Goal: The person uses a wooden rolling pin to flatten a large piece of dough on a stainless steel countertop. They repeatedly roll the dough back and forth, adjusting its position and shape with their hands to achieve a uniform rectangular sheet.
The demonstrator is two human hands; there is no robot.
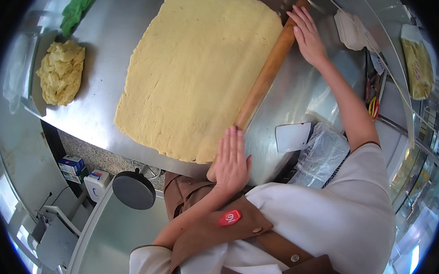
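Observation:
A wooden rolling pin lies slantwise along the right edge of a large flat sheet of pale yellow dough. My left hand rests flat on the pin's near end, fingers extended and close together. Towards the far end, my right hand lies on the pin with straight fingers. Neither hand is wrapped around the wood. The dough spreads over a stainless steel worktop, its edges slightly ragged. To the left sits a rough lump of dough.
A white scraper and a clear plastic bag lie near my right forearm. Behind the lump is green crumpled material. Yellow-and-red-handled scissors are at the right. Below the worktop's left edge stands a round black stool seat.

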